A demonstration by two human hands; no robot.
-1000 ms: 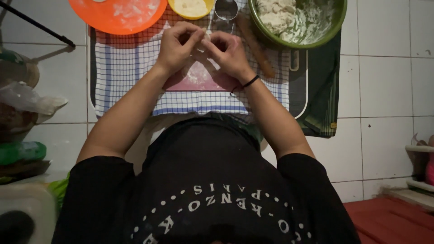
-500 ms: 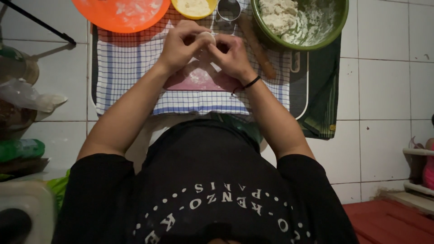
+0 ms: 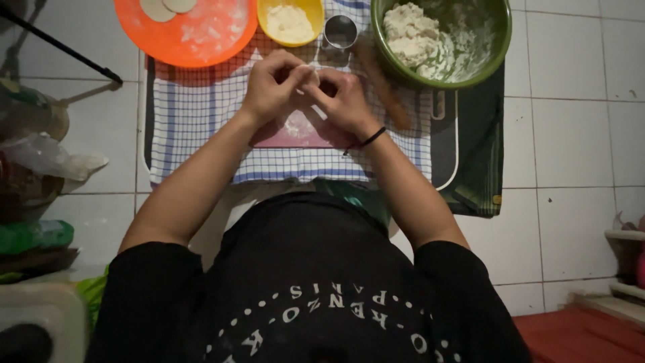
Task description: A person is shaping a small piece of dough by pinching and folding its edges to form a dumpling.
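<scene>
White tiled floor, checked cloth (image 3: 201, 114) under pink board (image 3: 295, 134); left hand (image 3: 272, 84) and right hand (image 3: 346, 101), nearer together than before, pinching dough piece (image 3: 310, 75); folding apparently underway.

A white tiled floor (image 3: 578, 141) carries a dark green mat (image 3: 480, 161) and a checked cloth (image 3: 195, 121).

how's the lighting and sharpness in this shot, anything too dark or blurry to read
Head view: dim overall, brightest at the top on the orange plate, yellow bowl and green dough bowl; the left edge and the black shirt sink into shadow; left hand and right hand are fairly sharp, but the small dough piece between them is mostly hidden.
</scene>
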